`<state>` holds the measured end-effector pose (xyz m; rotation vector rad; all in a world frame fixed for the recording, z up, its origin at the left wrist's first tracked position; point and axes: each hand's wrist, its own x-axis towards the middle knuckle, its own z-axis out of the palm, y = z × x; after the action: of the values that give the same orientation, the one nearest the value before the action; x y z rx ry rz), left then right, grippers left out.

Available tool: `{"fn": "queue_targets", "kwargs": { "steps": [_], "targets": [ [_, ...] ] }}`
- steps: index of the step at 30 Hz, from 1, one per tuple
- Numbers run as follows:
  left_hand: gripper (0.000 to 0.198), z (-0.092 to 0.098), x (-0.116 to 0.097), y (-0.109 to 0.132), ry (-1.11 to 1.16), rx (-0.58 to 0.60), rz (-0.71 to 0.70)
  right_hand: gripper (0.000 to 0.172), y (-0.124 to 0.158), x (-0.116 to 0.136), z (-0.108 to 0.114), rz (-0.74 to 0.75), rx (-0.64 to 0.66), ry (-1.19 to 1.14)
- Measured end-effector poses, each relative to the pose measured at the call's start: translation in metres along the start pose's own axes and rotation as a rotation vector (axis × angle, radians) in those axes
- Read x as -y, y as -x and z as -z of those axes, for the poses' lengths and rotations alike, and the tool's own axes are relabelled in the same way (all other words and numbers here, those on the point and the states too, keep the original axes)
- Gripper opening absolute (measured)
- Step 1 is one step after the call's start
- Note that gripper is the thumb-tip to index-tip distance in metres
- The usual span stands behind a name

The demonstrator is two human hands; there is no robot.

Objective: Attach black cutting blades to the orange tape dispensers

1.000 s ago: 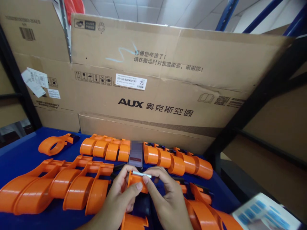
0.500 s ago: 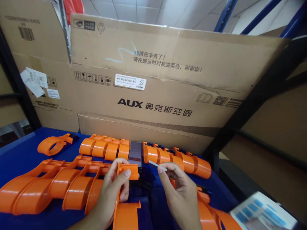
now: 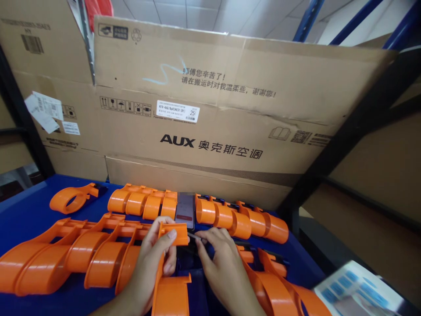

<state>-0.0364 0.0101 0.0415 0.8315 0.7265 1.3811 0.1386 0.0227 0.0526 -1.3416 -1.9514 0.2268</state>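
Observation:
My left hand [image 3: 158, 259] grips an orange plastic tape dispenser [image 3: 173, 267] by its front end, thumb on top. My right hand [image 3: 219, 263] is closed in a pinch on a small serrated metal blade [image 3: 194, 237], whose tip sits at the dispenser's front edge. Both hands hover over the blue table [image 3: 26, 215], just in front of a phone [image 3: 184, 211] that stands among the orange parts.
Rows of orange dispensers [image 3: 79, 254] lie on the left, along the back [image 3: 243, 221] and at the lower right [image 3: 279, 289]. A single one [image 3: 70, 198] lies at the far left. Big cardboard boxes [image 3: 210, 109] wall the back. A blue-and-white sheet [image 3: 358, 289] lies at the right.
My hands came apart, the right taking the blade off the dispenser, then it moved back left and down. Now the blade touches the dispenser's front edge again. The left hand tilted the dispenser.

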Motion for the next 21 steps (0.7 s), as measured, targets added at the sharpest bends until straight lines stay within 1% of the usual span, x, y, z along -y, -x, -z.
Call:
{"fn": "queue_targets", "kwargs": {
  "steps": [3, 6, 8, 11, 13, 14, 15, 18, 21],
  "targets": [
    [0.027, 0.001, 0.002, -0.001, -0.009, 0.012, -0.001, 0.015, 0.001, -0.002, -0.002, -0.004, 0.035, 0.036],
    [0.027, 0.002, 0.002, -0.002, -0.016, 0.022, -0.004, 0.016, 0.001, 0.000, 0.000, -0.012, 0.042, 0.017],
    [0.027, 0.002, 0.002, -0.003, -0.028, 0.025, -0.004, 0.017, 0.000, 0.002, 0.002, -0.020, 0.011, -0.021],
    [0.031, 0.002, 0.004, -0.003, -0.047, 0.017, -0.003, 0.018, 0.000, 0.006, 0.005, -0.018, -0.078, -0.132],
    [0.036, 0.001, 0.006, -0.002, -0.057, 0.025, 0.032, 0.018, 0.000, 0.010, 0.008, -0.013, -0.123, -0.219],
    [0.038, 0.001, 0.008, -0.001, -0.064, 0.037, 0.057, 0.018, 0.000, 0.012, 0.010, -0.008, -0.125, -0.257],
    [0.039, 0.001, 0.010, 0.000, -0.073, 0.056, 0.087, 0.018, 0.001, 0.014, 0.011, -0.002, -0.108, -0.290],
    [0.040, 0.001, 0.013, 0.003, -0.103, 0.109, 0.137, 0.015, 0.001, 0.019, 0.015, 0.013, 0.002, -0.361],
    [0.041, 0.002, 0.014, 0.005, -0.126, 0.162, 0.137, 0.027, 0.001, 0.022, 0.016, -0.004, 0.049, -0.408]
  ]
}}
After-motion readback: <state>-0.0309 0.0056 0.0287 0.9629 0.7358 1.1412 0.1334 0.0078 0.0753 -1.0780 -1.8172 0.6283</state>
